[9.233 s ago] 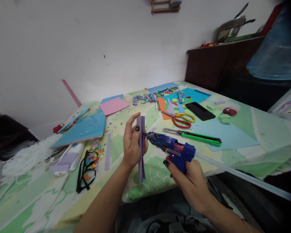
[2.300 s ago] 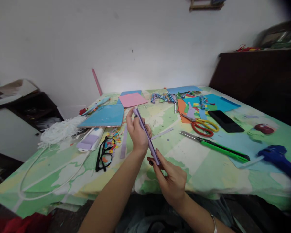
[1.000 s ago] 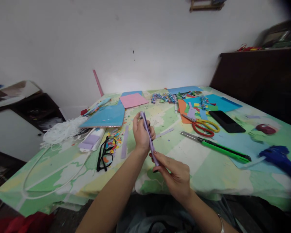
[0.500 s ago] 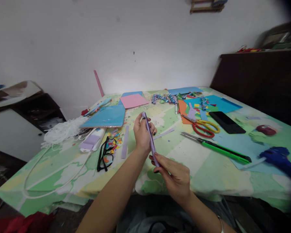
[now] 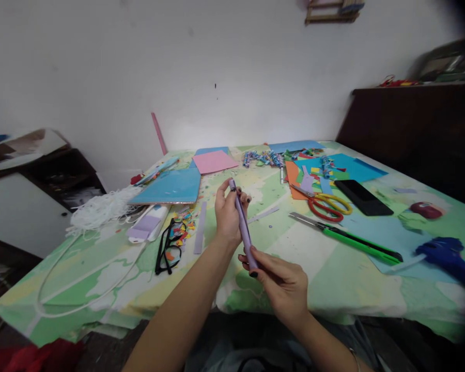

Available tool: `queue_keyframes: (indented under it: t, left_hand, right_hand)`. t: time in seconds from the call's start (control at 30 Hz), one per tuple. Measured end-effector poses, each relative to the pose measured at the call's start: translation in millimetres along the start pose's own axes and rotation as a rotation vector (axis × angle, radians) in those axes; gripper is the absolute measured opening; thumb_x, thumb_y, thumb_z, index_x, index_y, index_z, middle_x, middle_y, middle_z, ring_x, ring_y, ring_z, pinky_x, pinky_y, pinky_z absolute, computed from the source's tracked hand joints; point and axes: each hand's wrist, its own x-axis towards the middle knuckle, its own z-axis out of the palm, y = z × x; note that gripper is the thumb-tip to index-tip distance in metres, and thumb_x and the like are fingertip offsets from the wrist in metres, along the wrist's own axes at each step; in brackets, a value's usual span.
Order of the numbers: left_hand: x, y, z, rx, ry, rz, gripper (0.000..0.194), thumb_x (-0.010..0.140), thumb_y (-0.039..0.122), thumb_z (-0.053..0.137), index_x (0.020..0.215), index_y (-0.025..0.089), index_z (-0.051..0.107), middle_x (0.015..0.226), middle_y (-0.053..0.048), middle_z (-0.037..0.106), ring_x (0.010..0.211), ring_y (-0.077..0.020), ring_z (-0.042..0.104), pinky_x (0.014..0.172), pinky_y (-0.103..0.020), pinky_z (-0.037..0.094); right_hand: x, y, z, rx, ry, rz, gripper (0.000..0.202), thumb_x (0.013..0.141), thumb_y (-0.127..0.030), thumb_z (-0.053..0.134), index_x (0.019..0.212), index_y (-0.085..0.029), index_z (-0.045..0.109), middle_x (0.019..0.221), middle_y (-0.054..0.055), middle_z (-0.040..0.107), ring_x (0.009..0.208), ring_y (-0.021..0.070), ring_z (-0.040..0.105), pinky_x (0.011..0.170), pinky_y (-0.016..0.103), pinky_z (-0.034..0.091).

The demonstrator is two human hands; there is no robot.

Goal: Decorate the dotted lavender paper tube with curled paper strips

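the left hand [image 5: 228, 217] wraps round the upper part of the purple paper [image 5: 244, 232], its thumb and fingers pressed against it, while the right hand [image 5: 287, 289] pinches the lower end between thumb and fingertips. the purple paper is a slim, matte, folded or rolled length, held tilted above the cloth [image 5: 263, 248], which has a soft green, yellow and white print.

right of it lie the cutter [image 5: 360, 244], smooth green plastic with a bare metal blade, the scissors [image 5: 325, 206] with red and yellow loops, and the flat black phone [image 5: 363, 197]. the blue glue gun [image 5: 445, 252] sits near the edge, a translucent stick in it. on the left are the black-framed glasses [image 5: 165, 248], beside torn paper scraps [image 5: 184, 225], a fluffy tangle of white string [image 5: 101, 209] and a glossy blue pack [image 5: 168, 186]. any lettering is too small to read.
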Motion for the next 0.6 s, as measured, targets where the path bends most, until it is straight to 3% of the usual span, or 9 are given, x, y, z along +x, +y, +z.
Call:
queue_keyframes:
  t: [0.2,0.43,0.6]
  left_hand:
    - [-1.9,4.4,1.8,-0.063,-0.076,-0.048,0.032,0.080,0.001,0.043,0.103,0.021,0.050,0.071,0.003,0.045,0.052,-0.0038,0.040,0.053,-0.017,0.033]
    - [-3.9,8.1,1.6,-0.038,-0.158,-0.051,0.018,0.085,0.017,0.053,0.102,0.023,0.053,0.069,0.004,0.039,0.049,-0.0039,0.034,0.048,-0.017,0.028]
    - [-4.4,8.1,1.9,0.082,-0.200,0.032,0.020,0.083,0.021,0.058,0.103,0.023,0.053,0.066,0.006,0.036,0.047,-0.0043,0.031,0.046,-0.018,0.026]
  right_hand:
    - [-4.3,2.1,3.0,0.200,0.026,0.148,0.037,0.078,-0.009,0.063,0.109,-0.028,0.067,0.094,0.006,0.073,0.080,0.0226,0.071,0.072,0.036,0.062]
    - [-6.5,1.3,6.1,0.112,0.049,0.115,0.037,0.078,-0.007,0.061,0.108,-0.028,0.068,0.091,0.006,0.074,0.079,0.0214,0.071,0.071,0.035,0.061]
    - [-6.5,1.9,6.6,-0.049,0.118,0.131,0.024,0.076,-0.014,0.063,0.098,-0.019,0.071,0.088,0.008,0.074,0.073,0.0217,0.072,0.067,0.032,0.062]
